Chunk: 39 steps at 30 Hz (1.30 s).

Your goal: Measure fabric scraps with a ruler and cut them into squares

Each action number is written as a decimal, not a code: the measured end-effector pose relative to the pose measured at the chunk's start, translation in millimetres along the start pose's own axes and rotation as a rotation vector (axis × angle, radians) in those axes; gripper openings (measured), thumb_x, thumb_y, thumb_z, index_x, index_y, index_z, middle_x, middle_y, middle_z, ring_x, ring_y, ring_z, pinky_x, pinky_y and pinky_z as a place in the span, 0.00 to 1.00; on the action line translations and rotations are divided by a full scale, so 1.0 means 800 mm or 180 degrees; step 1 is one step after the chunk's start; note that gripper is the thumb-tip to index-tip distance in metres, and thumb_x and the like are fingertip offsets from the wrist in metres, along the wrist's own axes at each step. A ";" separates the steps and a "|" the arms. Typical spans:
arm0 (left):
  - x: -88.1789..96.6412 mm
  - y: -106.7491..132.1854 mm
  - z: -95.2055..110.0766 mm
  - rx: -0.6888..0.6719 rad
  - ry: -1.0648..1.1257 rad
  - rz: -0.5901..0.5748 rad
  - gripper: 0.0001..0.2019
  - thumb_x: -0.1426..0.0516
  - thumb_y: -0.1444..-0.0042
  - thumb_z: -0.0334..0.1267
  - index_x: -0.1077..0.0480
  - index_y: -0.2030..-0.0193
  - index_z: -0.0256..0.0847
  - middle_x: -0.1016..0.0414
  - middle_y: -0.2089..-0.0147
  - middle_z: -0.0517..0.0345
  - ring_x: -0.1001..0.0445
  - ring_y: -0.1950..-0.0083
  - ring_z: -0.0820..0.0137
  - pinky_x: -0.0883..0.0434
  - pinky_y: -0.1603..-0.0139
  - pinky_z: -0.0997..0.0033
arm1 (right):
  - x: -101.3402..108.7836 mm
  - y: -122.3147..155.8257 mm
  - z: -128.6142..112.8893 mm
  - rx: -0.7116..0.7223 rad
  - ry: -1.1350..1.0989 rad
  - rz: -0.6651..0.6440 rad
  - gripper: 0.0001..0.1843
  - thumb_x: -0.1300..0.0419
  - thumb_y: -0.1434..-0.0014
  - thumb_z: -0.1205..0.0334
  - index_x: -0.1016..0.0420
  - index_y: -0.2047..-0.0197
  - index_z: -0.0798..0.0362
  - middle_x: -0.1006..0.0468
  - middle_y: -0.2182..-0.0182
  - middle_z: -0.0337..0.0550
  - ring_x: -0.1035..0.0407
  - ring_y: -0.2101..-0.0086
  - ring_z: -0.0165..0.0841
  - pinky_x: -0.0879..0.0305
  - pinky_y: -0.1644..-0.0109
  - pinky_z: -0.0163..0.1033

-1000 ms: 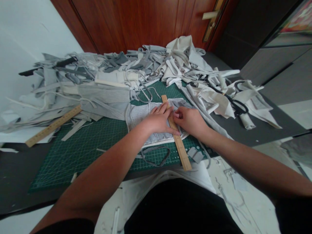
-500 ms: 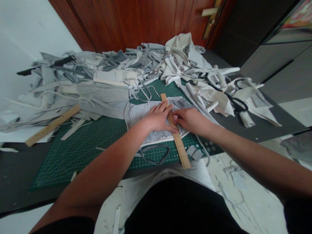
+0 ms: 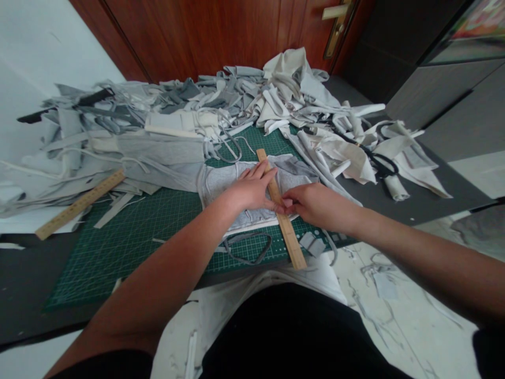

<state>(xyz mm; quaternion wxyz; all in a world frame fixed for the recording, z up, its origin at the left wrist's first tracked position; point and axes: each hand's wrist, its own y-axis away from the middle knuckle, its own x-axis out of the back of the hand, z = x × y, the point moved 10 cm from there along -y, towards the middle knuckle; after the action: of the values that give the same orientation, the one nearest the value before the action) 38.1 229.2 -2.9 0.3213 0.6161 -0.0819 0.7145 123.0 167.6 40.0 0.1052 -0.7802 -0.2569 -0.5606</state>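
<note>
Left hand [image 3: 255,190]: spread; press your ruler [image 3: 291,239] evenly onto grey cloth [image 3: 218,180].
Right hand [image 3: 310,204]: fingertips pinched, hold unclear.
Overhang: don't bump the ruler past tabletop's [image 3: 420,208] near edge.

Single head-worn camera. It looked forward and down from above your black top [image 3: 284,337], out along your forearms [image 3: 185,247], your left hand [image 3: 254,190] and right hand [image 3: 310,202] near frame centre. Close in, but wide: it took in the table [image 3: 434,202], door [image 3: 205,37] beyond, floor [image 3: 398,316] lower right.
</note>
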 end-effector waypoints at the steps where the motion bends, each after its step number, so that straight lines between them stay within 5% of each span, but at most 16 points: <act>1: 0.000 0.000 0.000 -0.0015 0.0009 0.0006 0.65 0.40 0.56 0.74 0.63 0.20 0.44 0.76 0.18 0.47 0.67 0.19 0.48 0.58 0.21 0.49 | -0.001 0.003 -0.002 -0.0023 0.0041 -0.0070 0.08 0.41 0.37 0.69 0.22 0.65 0.50 0.18 0.69 0.43 0.26 0.67 0.36 0.42 0.64 0.39; 11: -0.001 0.000 0.000 0.0023 -0.0025 -0.0051 0.63 0.41 0.52 0.73 0.64 0.20 0.39 0.78 0.18 0.43 0.70 0.18 0.51 0.62 0.21 0.52 | -0.018 0.043 -0.020 -0.0210 0.0082 -0.0529 0.10 0.45 0.33 0.67 0.22 0.58 0.55 0.16 0.63 0.49 0.22 0.61 0.39 0.39 0.60 0.38; 26: 0.002 0.000 0.003 -0.0086 0.0019 0.0070 0.64 0.39 0.53 0.72 0.61 0.20 0.38 0.74 0.18 0.39 0.66 0.19 0.44 0.58 0.22 0.45 | -0.033 0.086 -0.030 0.0114 -0.0183 -0.0255 0.15 0.42 0.41 0.77 0.20 0.55 0.54 0.17 0.62 0.46 0.21 0.60 0.36 0.32 0.54 0.36; 31: 0.006 0.003 -0.004 -0.0207 0.0182 0.0154 0.63 0.38 0.54 0.71 0.59 0.21 0.36 0.71 0.18 0.37 0.65 0.19 0.43 0.53 0.23 0.46 | 0.019 0.127 -0.030 0.0228 -0.0254 0.0457 0.15 0.44 0.35 0.70 0.19 0.50 0.52 0.16 0.57 0.47 0.20 0.59 0.36 0.28 0.54 0.37; 34: 0.019 0.007 -0.011 -0.0323 0.0286 0.0312 0.55 0.38 0.51 0.67 0.48 0.26 0.32 0.66 0.19 0.34 0.60 0.19 0.46 0.47 0.24 0.54 | 0.065 0.168 0.030 -0.0337 -0.0277 0.0963 0.16 0.45 0.32 0.56 0.19 0.48 0.48 0.15 0.57 0.46 0.20 0.63 0.38 0.27 0.59 0.41; 39: 0.048 0.014 -0.036 -0.0335 0.0296 0.0591 0.27 0.39 0.47 0.53 0.33 0.46 0.37 0.32 0.34 0.39 0.35 0.29 0.50 0.35 0.32 0.55 | 0.095 0.281 0.229 -0.2677 0.0440 0.1494 0.23 0.41 0.38 0.44 0.19 0.45 0.45 0.16 0.65 0.51 0.25 0.69 0.43 0.35 0.65 0.46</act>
<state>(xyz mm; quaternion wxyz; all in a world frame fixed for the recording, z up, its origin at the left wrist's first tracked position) 6.6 248.9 29.3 0.2891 0.5543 -0.1609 0.7637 408.3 81.8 74.5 -0.0787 -0.7529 0.1823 -0.6275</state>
